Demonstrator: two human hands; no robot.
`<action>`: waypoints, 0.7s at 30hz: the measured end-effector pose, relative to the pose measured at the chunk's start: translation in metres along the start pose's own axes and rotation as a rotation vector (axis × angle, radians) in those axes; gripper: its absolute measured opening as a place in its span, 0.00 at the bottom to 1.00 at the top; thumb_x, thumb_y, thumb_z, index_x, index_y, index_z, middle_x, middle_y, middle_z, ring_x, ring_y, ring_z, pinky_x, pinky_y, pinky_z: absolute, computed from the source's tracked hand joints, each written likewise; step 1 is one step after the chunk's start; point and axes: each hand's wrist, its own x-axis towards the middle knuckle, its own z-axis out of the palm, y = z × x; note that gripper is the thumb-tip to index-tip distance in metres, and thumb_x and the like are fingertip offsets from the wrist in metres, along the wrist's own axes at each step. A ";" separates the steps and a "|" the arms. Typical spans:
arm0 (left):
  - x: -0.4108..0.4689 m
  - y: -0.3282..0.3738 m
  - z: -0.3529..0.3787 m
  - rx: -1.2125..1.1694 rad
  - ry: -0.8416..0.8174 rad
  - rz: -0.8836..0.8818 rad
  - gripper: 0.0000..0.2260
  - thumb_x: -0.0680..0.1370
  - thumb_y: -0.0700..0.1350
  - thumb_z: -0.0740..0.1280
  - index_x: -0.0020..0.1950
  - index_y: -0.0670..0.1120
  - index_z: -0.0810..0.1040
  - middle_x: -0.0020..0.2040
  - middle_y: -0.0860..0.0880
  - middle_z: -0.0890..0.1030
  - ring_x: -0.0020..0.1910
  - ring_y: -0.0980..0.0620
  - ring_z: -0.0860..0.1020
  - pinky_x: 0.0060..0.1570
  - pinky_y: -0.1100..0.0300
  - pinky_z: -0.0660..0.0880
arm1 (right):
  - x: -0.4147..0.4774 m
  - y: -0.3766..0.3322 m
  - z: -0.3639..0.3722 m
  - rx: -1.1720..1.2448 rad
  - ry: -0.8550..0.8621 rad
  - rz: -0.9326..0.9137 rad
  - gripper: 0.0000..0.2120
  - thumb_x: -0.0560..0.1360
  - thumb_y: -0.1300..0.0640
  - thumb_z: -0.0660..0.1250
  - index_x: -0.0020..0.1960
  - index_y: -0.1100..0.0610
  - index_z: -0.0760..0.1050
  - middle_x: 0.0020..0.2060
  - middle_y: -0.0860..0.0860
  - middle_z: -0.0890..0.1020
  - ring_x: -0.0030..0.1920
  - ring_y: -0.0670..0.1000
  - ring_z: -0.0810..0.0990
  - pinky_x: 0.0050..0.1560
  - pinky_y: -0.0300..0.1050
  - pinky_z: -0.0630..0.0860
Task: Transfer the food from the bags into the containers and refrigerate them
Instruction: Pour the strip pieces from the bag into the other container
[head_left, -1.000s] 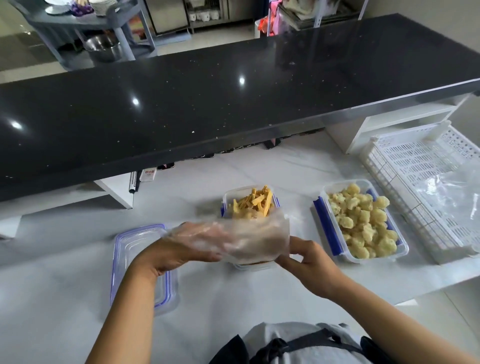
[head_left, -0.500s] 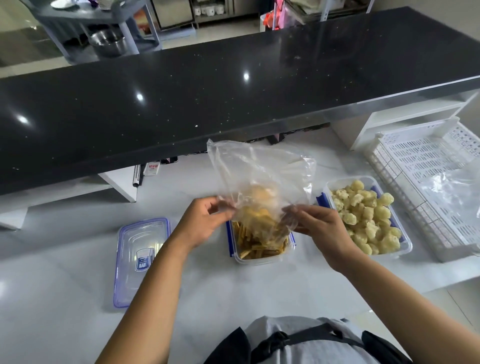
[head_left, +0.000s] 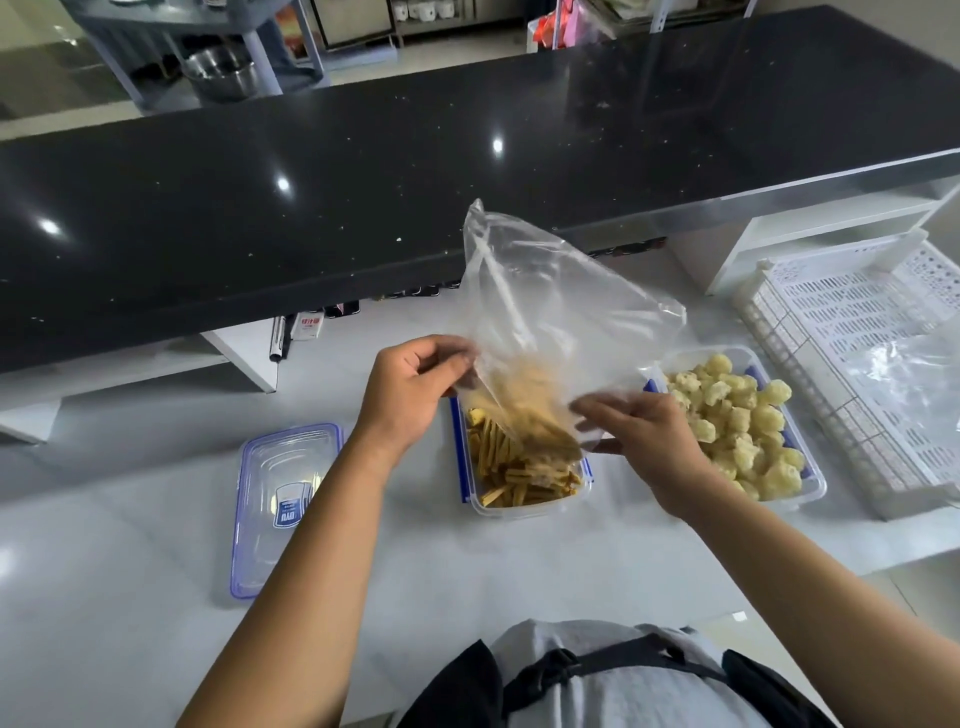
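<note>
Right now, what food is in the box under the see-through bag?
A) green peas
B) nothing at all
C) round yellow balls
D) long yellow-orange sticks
D: the middle container under the clear bag, which the left hand and right hand grip, holds long yellow-orange sticks; the round lumps sit in the other container to its right.

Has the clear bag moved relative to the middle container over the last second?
Yes. The clear bag was bunched low at the near edge of the middle container; now it stands upended over it, mouth down.
</note>
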 end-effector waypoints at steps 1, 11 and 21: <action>0.000 0.001 0.001 -0.004 -0.003 0.000 0.06 0.78 0.36 0.69 0.52 0.43 0.84 0.40 0.47 0.86 0.39 0.51 0.84 0.42 0.62 0.79 | 0.000 0.000 -0.001 0.018 0.005 0.010 0.05 0.77 0.61 0.70 0.46 0.58 0.85 0.44 0.58 0.86 0.43 0.52 0.83 0.45 0.48 0.83; 0.006 -0.001 -0.001 0.181 -0.239 -0.146 0.25 0.68 0.50 0.78 0.65 0.53 0.78 0.58 0.49 0.82 0.59 0.51 0.80 0.61 0.56 0.76 | -0.011 0.024 -0.016 0.242 0.127 0.162 0.05 0.77 0.62 0.70 0.48 0.64 0.83 0.43 0.57 0.84 0.44 0.54 0.82 0.47 0.53 0.82; -0.003 -0.007 0.003 0.147 -0.152 -0.113 0.06 0.76 0.36 0.72 0.47 0.47 0.86 0.45 0.46 0.86 0.46 0.48 0.84 0.53 0.56 0.81 | -0.025 0.036 -0.018 0.310 0.185 0.248 0.07 0.76 0.63 0.70 0.52 0.65 0.81 0.43 0.59 0.82 0.48 0.56 0.82 0.49 0.53 0.82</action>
